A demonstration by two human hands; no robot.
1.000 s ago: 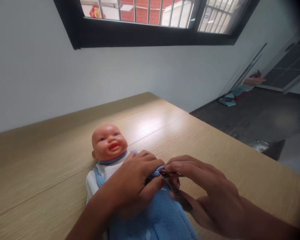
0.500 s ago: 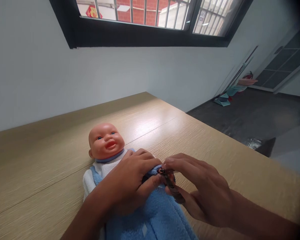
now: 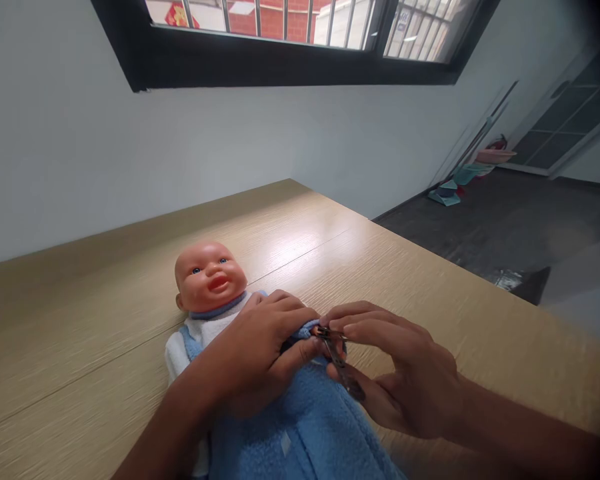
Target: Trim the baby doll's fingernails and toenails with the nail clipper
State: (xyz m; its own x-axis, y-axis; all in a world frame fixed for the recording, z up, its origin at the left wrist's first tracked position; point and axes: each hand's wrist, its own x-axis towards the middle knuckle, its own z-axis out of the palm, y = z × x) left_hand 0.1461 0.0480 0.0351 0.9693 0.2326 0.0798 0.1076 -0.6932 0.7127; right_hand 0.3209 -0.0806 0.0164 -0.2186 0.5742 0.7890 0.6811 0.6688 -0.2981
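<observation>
A baby doll lies on its back on the wooden table, dressed in a white top and a blue fleece garment. My left hand lies over the doll's chest, its fingers pinched on the doll's arm in its blue sleeve. My right hand is closed round a small dark metal tool that looks like nail clippers, its tip at the end of the sleeve. The doll's own hand is hidden under my fingers.
The table runs back to a white wall with a dark-framed barred window. Its right edge drops to a dark floor, where teal and pink items lie by the far wall.
The view has shifted slightly, so doll and hands sit a little higher and further left. My hands keep the same hold on the sleeve and the tool.
</observation>
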